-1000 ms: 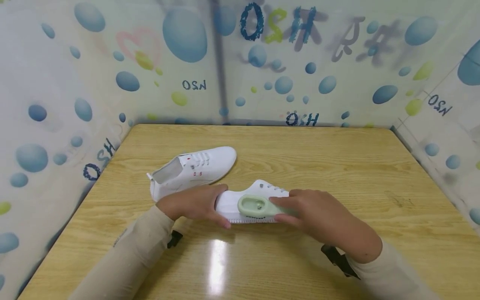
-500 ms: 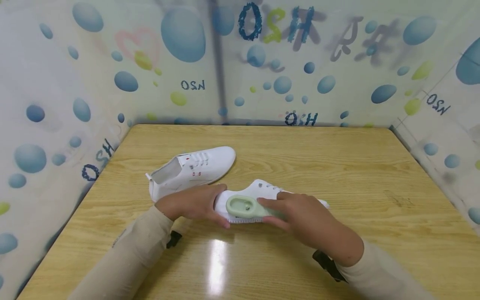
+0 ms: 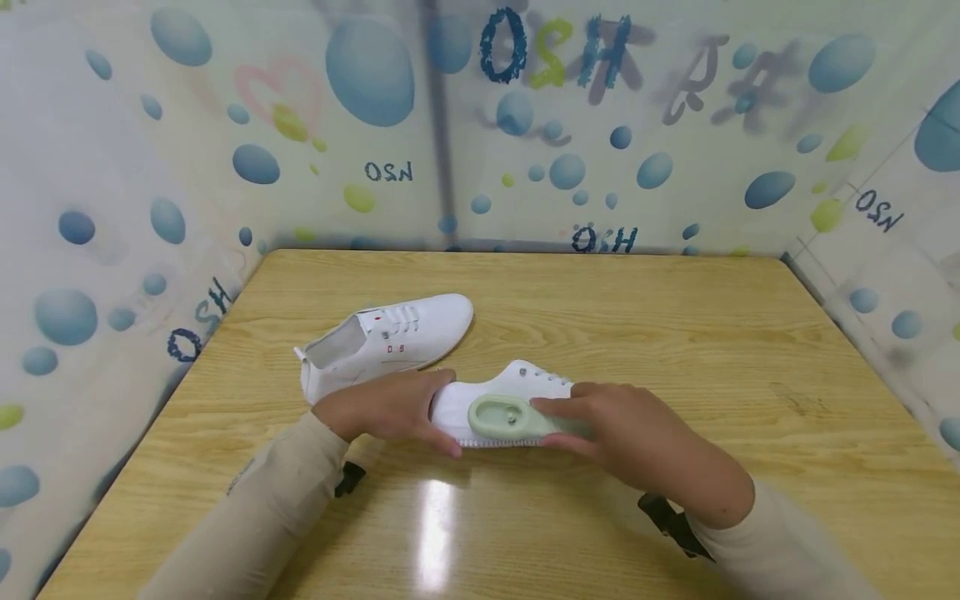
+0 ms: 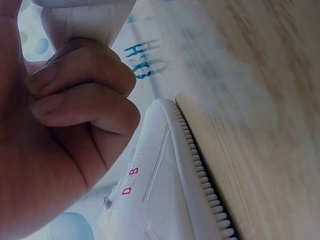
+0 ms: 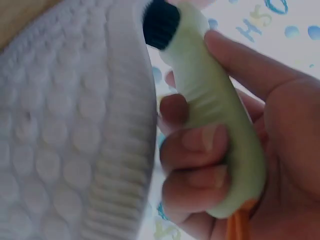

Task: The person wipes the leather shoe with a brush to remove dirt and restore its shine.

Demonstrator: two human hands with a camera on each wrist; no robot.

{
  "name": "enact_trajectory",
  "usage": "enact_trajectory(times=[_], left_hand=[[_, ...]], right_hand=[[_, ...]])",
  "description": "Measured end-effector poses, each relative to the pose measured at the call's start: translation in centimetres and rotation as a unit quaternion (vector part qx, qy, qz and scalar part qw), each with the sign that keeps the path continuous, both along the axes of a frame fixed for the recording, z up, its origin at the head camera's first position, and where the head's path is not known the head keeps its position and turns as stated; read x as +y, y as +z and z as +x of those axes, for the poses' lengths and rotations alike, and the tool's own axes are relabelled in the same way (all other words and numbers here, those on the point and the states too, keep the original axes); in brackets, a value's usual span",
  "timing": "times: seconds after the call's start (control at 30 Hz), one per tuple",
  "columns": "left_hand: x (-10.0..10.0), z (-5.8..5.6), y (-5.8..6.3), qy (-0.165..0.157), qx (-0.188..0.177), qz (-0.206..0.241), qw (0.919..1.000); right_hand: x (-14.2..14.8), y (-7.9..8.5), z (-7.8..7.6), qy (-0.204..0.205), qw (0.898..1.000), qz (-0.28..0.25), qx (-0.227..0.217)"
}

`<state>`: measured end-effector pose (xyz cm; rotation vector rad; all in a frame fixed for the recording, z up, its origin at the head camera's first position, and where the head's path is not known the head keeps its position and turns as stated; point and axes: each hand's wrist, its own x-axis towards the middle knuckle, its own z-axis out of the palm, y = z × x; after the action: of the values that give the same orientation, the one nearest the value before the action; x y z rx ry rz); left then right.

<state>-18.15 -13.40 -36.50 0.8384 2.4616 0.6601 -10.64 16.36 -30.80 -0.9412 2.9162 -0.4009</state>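
My left hand [image 3: 397, 407] grips the heel of a white sneaker [image 3: 456, 408], tipped on its side with the toe pointing right. Its pale, studded sole [image 5: 60, 130] faces the right wrist camera. In my right hand [image 3: 630, 429] is a light green scrub brush [image 3: 506, 418], its handle wrapped by curled fingers. Dark bristles [image 5: 161, 25] press against the shoe's side near the sole edge. The sneaker's toe is hidden behind my right hand. A second white sneaker [image 3: 442, 321] with red letters stands upright behind my left hand.
Everything lies on a wooden table [image 3: 675, 325]. A curtain or wall covering [image 3: 480, 125] with blue and green dots rises behind the table and along both sides. An orange cord [image 5: 239, 222] hangs from the brush handle's end.
The brush slid left along the shoe toward the heel, then came partway back to the right. My left hand and both sneakers stay in place.
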Motion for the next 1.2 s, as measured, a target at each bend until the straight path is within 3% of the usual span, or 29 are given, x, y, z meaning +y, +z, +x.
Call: enact_trajectory(times=[0.37, 0.5, 0.67, 0.83, 1.2], left_hand=[[-0.1, -0.1, -0.2, 0.000, 0.004, 0.003, 1.0000], [-0.1, 0.0, -0.2, 0.003, 0.002, 0.000, 1.0000], [-0.1, 0.0, -0.2, 0.001, 0.001, 0.000, 1.0000], [0.0, -0.1, -0.1, 0.000, 0.008, -0.005, 1.0000], [0.0, -0.1, -0.2, 0.001, 0.000, 0.004, 1.0000]], right_hand=[[-1.2, -1.2, 0.3, 0.025, 0.997, 0.011, 0.070], [-0.9, -0.8, 0.2, 0.019, 0.998, 0.020, 0.050], [0.3, 0.5, 0.0, -0.014, 0.999, 0.033, -0.008], [1.3, 1.0, 0.0, -0.022, 0.999, 0.023, -0.029], [-0.4, -0.7, 0.2, 0.012, 0.999, 0.008, 0.038]])
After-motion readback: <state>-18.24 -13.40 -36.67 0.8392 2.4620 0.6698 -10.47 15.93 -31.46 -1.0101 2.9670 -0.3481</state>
